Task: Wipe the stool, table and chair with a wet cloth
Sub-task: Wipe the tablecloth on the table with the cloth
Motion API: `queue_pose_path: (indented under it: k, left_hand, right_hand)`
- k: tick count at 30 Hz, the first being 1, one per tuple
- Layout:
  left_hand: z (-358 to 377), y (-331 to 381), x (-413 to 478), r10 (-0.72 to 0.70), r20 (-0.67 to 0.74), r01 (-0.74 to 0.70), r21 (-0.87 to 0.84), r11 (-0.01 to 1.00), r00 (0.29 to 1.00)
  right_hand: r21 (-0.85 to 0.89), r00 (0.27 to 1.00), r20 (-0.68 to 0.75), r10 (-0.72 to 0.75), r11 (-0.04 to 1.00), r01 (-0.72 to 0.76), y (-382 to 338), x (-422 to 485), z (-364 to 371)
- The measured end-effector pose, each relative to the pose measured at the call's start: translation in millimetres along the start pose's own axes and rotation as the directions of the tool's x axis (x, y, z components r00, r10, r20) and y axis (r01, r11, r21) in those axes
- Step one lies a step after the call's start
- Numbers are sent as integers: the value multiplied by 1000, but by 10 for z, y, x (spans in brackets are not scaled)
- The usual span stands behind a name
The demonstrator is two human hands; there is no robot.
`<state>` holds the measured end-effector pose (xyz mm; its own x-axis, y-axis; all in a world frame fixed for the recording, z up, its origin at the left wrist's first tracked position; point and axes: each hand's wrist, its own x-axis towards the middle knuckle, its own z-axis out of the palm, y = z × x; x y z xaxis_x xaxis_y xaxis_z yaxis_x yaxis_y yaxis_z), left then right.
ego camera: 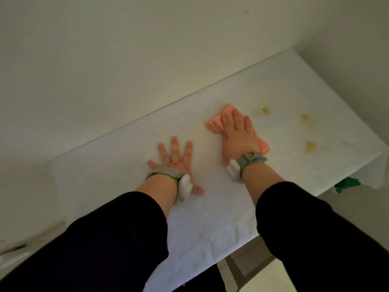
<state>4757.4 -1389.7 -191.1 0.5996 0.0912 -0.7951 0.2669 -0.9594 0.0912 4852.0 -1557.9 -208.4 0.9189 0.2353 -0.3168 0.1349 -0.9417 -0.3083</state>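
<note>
While the folded orange cloth [219, 121] lies on the white-covered table [210, 218], toward its far edge by the wall, the right hand [237, 134] presses flat on top of it, fingers extended and close together rather than curled around it; one end of the cloth sticks out beyond the fingertips and another shows just beside the wrist. To its left, apart from the cloth, the left hand [175, 158] rests palm-down on the table cover with fingers spread wide, gripping nothing. Both wrists carry grey bands with a white pod, and black sleeves [315, 228] are pushed up the forearms. Right of the cloth, three yellowish-brown stains [305, 118] mark the cover. Something green [347, 184] shows below the table's right end. A pale wall [126, 60] runs behind the table.
</note>
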Motion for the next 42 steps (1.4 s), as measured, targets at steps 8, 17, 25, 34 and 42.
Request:
queue_pose_path:
  k: [8,17,25,34,42]
  left_hand:
    - [-32,34,-35,-26,26,26,3,1000,999]
    - [0,-3,-21,18,17,-18,-46,999,1000]
    - [-100,44,-78,29,69,-24,-78,997,997]
    - [-25,20,-9,17,43,-14,-69,998,999]
    - [10,31,45,16,25,-16,-21,1000,1000]
  right_hand:
    - [-46,959,115,-260,963,266,-303,-725,383]
    - [-50,996,44,83,995,-80,-210,483,-131]
    - [-64,916,131,-379,919,390,-545,68,186]
    - [-69,993,-18,113,991,-114,-135,555,-202]
    - [-42,966,38,-257,965,259,-323,-277,315]
